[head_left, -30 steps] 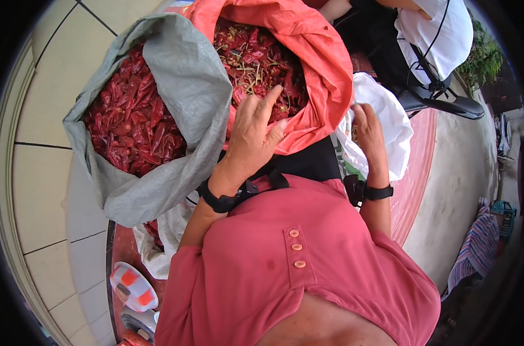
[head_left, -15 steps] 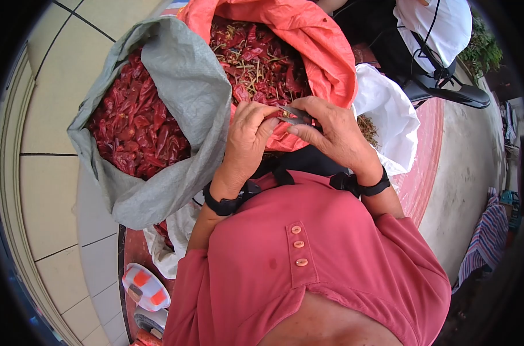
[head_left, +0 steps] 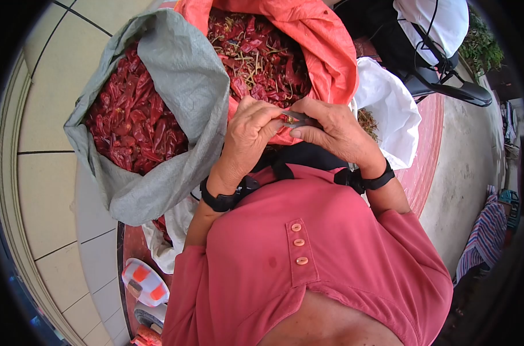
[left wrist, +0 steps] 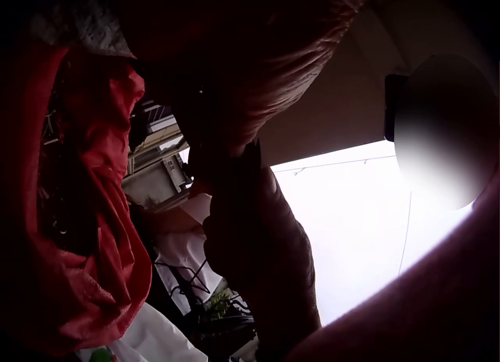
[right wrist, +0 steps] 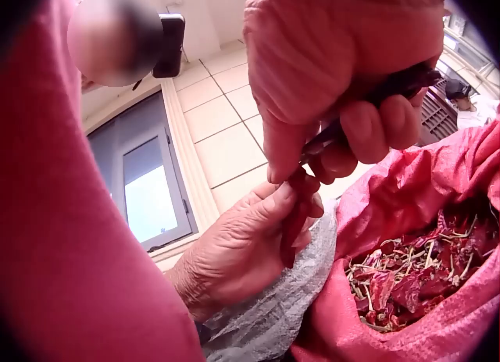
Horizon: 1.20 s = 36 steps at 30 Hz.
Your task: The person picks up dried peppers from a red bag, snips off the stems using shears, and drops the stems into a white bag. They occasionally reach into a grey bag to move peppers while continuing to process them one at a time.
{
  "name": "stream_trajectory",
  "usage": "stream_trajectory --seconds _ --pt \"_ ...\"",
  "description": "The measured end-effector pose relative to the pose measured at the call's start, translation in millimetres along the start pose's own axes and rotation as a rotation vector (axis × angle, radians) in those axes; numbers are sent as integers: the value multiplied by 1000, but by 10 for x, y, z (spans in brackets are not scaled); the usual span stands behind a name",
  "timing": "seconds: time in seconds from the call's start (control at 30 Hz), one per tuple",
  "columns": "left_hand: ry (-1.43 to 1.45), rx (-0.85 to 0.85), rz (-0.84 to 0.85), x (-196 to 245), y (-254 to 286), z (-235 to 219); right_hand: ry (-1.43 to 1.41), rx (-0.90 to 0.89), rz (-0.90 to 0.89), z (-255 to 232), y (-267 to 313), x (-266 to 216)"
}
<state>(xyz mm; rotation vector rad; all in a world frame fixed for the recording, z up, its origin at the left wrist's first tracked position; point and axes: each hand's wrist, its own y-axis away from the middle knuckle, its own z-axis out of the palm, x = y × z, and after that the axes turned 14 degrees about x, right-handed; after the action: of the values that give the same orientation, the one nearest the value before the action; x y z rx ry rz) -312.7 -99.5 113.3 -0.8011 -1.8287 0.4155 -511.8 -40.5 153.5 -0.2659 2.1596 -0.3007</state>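
My left hand (head_left: 247, 130) pinches a dried red chili (right wrist: 295, 221) between thumb and fingertips, seen best in the right wrist view. Curled round dark-handled scissors (right wrist: 398, 85) is my right hand (head_left: 337, 130); their grey blades (head_left: 299, 118) point at the left fingertips and meet the chili's upper end. Both hands are close together over the near rim of the red bag (head_left: 331, 52), which holds chilies and pale stems (head_left: 247, 63). The left wrist view is dark, with the left hand (left wrist: 273, 57) above the right hand (left wrist: 262, 253).
A grey-green bag (head_left: 184, 69) of red chilies (head_left: 138, 121) stands at left. At right is a white bag (head_left: 397, 115) with brownish bits inside. Beyond it sits a person in a white top (head_left: 435, 23). A plastic bowl (head_left: 146, 282) lies at lower left.
My right hand has come from the white bag to my left hand, the scissors now plainly seen in it. The left fingers, spread a second ago, now pinch the chili.
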Motion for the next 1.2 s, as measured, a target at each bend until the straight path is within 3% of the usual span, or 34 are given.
stream_trajectory --seconds 0.17,0.37,0.47,0.57,0.63,0.7,0.77,0.87,0.97,1.07,1.2 --pt "-20 -20 -10 -22 27 -18 -69 10 37 83 47 86" --pt "246 -53 -318 36 76 14 -373 82 69 234 134 260" --pt "296 -63 -279 24 34 35 -662 99 340 275 176 203" --pt "297 -61 -356 33 7 64 -1071 108 440 323 132 200" --pt "273 -84 -282 -14 36 49 -1227 329 670 247 70 322" --pt "264 -82 -271 -59 61 41 -1367 396 563 79 -2 493" --pt "265 -53 -334 -77 102 29 -1052 406 416 26 3 476" --pt "289 -21 -290 -94 75 41 -783 187 444 68 99 309" --pt "202 -10 -184 -73 35 29 -384 171 89 231 99 274" --pt "141 2 -183 -58 15 2 -183 119 57 167 48 168" --pt "121 4 -116 -97 42 -36 -134 20 57 106 37 150"
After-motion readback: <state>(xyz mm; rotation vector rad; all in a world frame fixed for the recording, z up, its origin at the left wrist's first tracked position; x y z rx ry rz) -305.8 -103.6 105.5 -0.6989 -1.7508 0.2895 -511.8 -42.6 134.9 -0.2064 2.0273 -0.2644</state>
